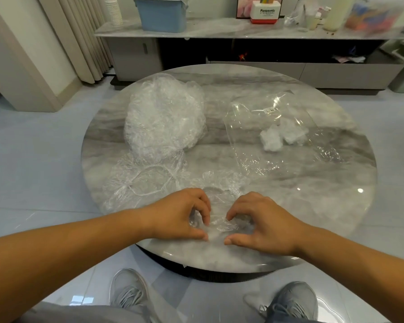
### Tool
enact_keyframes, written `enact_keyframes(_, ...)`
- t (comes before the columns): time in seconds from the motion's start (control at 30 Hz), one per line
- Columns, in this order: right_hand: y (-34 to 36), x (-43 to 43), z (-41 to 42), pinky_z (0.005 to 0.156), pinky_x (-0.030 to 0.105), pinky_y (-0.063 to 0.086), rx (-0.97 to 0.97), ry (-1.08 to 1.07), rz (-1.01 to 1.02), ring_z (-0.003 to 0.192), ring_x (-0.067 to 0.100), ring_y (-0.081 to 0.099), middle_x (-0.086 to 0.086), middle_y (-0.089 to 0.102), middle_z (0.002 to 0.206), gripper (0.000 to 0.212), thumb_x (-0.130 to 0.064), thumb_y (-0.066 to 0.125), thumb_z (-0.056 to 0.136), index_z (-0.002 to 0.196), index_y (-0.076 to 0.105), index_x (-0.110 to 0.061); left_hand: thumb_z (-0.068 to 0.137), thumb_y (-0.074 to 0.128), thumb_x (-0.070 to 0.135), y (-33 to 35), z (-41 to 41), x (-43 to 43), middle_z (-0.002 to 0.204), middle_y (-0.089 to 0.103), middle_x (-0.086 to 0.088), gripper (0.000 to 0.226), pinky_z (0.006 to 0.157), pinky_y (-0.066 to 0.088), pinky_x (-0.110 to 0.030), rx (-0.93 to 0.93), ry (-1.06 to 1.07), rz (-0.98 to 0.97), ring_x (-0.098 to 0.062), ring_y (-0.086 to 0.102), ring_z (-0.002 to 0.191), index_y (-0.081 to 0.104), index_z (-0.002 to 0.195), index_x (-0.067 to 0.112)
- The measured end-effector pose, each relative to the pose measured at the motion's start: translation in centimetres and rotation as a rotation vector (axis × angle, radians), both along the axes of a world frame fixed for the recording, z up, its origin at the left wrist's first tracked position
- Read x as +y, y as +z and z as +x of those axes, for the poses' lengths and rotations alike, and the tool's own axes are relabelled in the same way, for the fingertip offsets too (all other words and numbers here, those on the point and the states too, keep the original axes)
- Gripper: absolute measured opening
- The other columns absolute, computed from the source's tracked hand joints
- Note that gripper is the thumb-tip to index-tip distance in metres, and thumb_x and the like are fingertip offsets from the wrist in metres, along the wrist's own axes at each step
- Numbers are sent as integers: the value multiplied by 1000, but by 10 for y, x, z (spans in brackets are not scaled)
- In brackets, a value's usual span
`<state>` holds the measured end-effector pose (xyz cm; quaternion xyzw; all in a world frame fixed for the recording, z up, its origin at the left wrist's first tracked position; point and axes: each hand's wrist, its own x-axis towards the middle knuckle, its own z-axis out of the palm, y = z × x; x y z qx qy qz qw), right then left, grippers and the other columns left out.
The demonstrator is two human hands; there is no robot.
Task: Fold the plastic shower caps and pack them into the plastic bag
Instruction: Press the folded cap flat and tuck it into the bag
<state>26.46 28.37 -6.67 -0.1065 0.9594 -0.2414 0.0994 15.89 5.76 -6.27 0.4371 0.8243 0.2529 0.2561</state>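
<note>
Shower cap point(219, 226), long axis crosswise, in pinch of left hand point(180, 215), right hand point(264, 220).

crumpled clear shower cap point(219, 223) nearest; clear plastic bag point(250, 127) flat beyond

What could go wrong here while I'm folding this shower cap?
The shower cap, pinched by the left hand and right hand, lies near the edge of the table and might slip off. Its thin film may spring open when released. The plastic bag lies flat, so inserting may need both hands.

Left hand point(180, 216); right hand point(265, 221); fingers curled.
</note>
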Motion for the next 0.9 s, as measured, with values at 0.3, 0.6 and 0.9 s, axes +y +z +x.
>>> enact_keyframes(0.3,1,1,-2,85,15,43,127,-52,-128,95,-6,54,-25,58,94,52,-77,57,77,102,67,-32,86,80,30,13,-2,-2,106,67,16,3,97,44,-18,-96,105,190,-3,61,108,78,87,28)
enact_keyframes(0.6,-1,-4,-4,68,16,46,26,-152,-252,74,2,63,-19,66,75,15,-44,66,93,84,61,-34,98,65,21,7,-3,-4,97,76,2,13,88,56,-28,-338,216,188,-13,71,91,74,106,17)
enact_keyframes(0.9,-1,-8,-10,69,20,53,-42,-353,-326,69,3,69,-16,73,74,20,-31,59,101,81,62,-29,65,94,42,1,-7,-3,93,69,6,49,75,54,-19,-267,241,71,-3,64,79,70,106,29)
